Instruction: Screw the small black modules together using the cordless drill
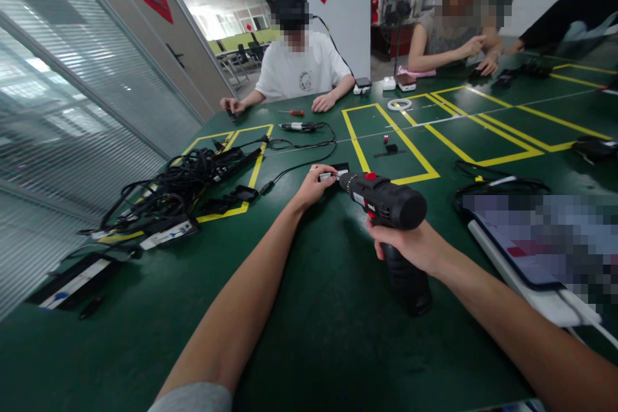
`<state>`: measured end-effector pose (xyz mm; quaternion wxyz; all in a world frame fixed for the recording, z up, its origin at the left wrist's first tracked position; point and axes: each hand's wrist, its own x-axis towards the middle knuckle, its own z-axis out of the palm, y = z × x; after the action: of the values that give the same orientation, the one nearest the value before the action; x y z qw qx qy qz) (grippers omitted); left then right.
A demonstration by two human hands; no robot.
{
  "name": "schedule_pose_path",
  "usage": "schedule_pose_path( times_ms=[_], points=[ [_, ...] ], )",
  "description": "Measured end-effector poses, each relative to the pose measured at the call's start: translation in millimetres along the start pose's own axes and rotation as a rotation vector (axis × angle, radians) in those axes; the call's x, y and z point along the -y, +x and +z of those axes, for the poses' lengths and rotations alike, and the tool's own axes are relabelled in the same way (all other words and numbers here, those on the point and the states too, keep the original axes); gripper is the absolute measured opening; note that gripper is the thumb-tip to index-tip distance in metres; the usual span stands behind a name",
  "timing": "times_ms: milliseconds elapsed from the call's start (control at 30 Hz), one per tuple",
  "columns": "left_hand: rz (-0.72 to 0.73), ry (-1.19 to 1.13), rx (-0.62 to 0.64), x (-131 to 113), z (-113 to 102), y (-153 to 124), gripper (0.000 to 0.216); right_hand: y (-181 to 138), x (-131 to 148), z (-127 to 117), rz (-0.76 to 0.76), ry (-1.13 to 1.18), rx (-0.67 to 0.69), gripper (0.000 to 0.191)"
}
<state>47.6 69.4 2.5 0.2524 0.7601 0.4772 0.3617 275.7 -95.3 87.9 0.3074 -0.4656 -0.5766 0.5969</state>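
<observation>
My right hand (410, 243) is wrapped round the grip of a black cordless drill (383, 199) with red switches. The drill lies level, and its chuck points left at a small black box with a white label (342, 168) on the table. My left hand (315, 187) holds that box from its left side, fingers closed on it close to the drill's tip. Exactly where the bit meets the box is too small to make out. A black cable with a plug (266, 188) lies just left of my left hand.
Tangled black cables and adapters (193, 170) cover the table's left side. Ahead lie an electric screwdriver (297, 127), an orange-handled screwdriver (295, 113) and a tape roll (400, 105). At right is a tablet (535, 238). Two people sit across the green table (309, 335).
</observation>
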Motion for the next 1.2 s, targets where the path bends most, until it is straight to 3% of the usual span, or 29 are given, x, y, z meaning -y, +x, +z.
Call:
schedule_pose_path(
  times_ms=[1200],
  points=[
    [0.018,-0.019,-0.002,-1.0,-1.3,-0.5,0.023,0.9,-3.7,-0.6,-0.017,0.003,0.019,0.001]
  ],
)
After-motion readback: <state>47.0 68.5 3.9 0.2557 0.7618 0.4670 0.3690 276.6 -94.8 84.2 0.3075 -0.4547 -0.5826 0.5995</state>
